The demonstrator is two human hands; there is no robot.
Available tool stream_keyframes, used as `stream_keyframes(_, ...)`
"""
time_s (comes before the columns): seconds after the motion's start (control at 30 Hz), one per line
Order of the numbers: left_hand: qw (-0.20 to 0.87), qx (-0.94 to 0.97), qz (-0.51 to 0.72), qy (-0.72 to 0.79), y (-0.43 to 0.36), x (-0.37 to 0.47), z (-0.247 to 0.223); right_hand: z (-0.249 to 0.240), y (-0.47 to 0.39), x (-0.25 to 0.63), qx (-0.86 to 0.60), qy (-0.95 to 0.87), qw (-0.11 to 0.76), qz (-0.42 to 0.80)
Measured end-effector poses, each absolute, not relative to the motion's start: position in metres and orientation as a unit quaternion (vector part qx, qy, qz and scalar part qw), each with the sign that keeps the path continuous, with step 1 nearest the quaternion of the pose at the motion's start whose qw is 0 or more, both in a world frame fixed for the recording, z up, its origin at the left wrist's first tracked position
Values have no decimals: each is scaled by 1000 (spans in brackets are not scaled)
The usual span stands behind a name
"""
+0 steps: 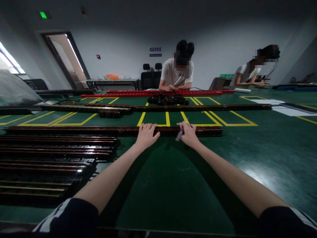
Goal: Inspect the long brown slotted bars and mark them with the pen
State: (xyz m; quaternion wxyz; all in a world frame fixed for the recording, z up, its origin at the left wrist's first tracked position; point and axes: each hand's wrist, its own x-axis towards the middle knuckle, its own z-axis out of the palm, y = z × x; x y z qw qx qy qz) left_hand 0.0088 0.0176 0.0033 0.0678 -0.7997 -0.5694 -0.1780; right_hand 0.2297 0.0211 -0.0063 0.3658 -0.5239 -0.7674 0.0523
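Note:
Across the green table lies a long black rail (74, 131) with copper-coloured strips along it. My left hand (147, 136) rests on the rail with its fingers stretched out and apart. Farther right, my right hand (189, 134) is closed around a small screwdriver (179, 135) with a translucent handle; its thin metal tip points up and away. That hand also lies against the rail, close to its right end. Whether its fingertips press on the rail I cannot tell.
Several black rails (49, 150) lie stacked at the left. Beyond are another long rail (198, 107), a pile of small black parts (168, 99) and a red rail (128, 94). Two people sit across the green table (158, 185), one facing me (177, 74), one at right (247, 74).

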Motion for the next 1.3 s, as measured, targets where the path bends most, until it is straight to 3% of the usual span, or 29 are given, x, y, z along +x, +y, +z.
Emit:
stream_keyframes(0.33,73,-799,-183,-569,16,11,6,-4,23,229,-541,-780,313,29)
stream_keyframes(1.3,61,-803,-185,-563,16,9,4,-9,27,234,-558,-758,338,-4)
